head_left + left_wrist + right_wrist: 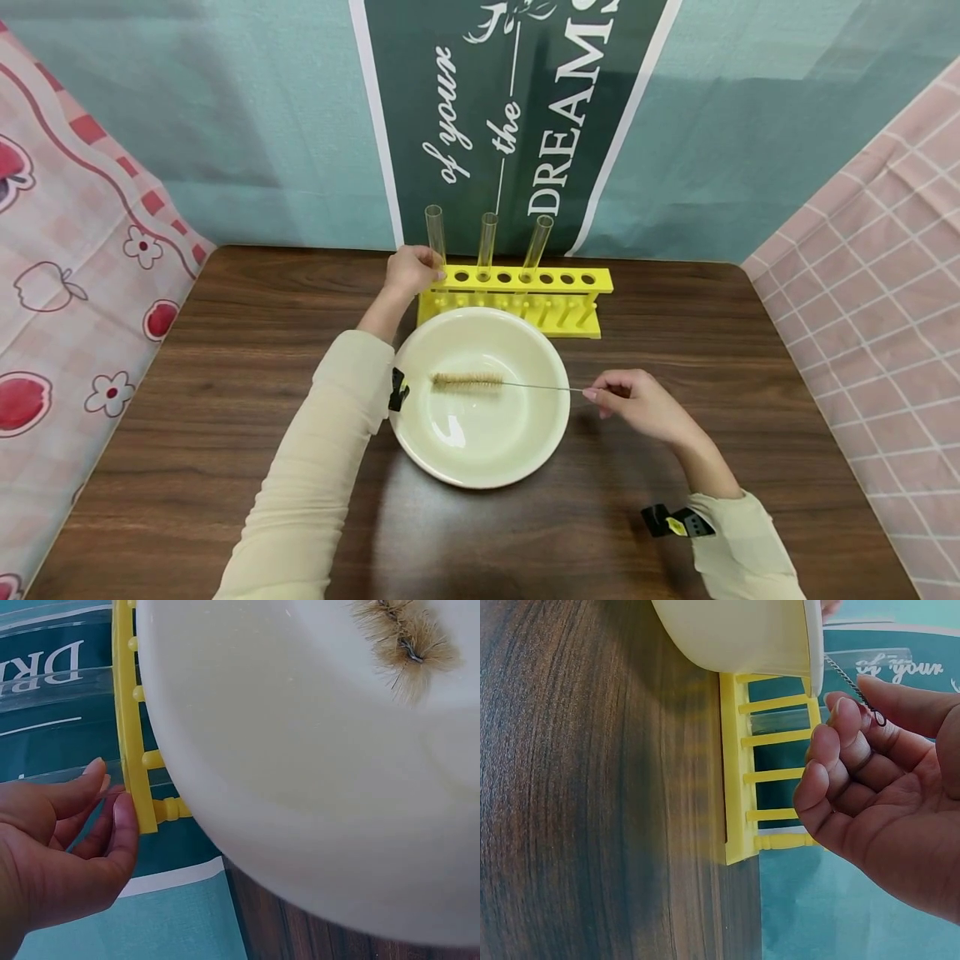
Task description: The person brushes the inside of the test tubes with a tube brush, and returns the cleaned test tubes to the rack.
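1. The right hand [637,404] is nearest; its thumb and index finger are clamped on the looped wire end of the bristle brush [468,381].
2. The brush lies level across the pale basin [480,458]; its bristles are over the bowl, its wire over the right rim; the basin sits on the wooden table [262,375].
3. The left hand [411,268] is farther off; its fingertips pinch the leftmost test tube [435,223], just at the top of the yellow rack [602,280].
4. Two more tubes [487,240] stand in the rack; a blue-green cloth [300,125] hangs behind.
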Available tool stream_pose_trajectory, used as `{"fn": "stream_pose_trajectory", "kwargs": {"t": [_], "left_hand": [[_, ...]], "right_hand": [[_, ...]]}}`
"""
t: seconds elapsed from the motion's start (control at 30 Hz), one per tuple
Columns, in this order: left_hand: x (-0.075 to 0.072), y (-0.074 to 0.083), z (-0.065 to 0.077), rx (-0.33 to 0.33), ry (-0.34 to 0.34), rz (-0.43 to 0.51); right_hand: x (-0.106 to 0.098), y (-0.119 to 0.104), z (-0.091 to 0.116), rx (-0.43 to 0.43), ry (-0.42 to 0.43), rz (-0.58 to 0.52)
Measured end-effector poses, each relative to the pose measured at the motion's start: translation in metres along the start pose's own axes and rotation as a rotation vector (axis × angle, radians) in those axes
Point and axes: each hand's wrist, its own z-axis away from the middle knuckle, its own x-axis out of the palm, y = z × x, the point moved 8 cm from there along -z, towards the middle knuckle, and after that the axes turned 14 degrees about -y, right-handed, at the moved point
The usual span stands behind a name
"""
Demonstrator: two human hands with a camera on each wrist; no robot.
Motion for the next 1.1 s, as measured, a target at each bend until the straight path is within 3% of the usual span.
{"fn": "stream_pose_trajectory", "kwargs": {"t": [0.33, 0.57, 0.9, 1.1], "left_hand": [[-0.005, 0.000, 0.003, 0.023, -0.021, 0.017], [-0.015, 0.007, 0.009, 0.092, 0.007, 0.078], [-0.039, 0.030, 0.028, 0.184, 0.055, 0.089], [-0.049, 0.038, 0.045, 0.206, 0.062, 0.017]], "right_hand": [[-0.001, -0.001, -0.001, -0.015, -0.005, -0.002], [-0.003, 0.001, -0.003, -0.016, 0.001, 0.017], [-0.003, -0.002, -0.003, -0.017, 0.007, 0.016], [-0.003, -0.004, -0.003, -0.028, 0.007, 0.017]]}}
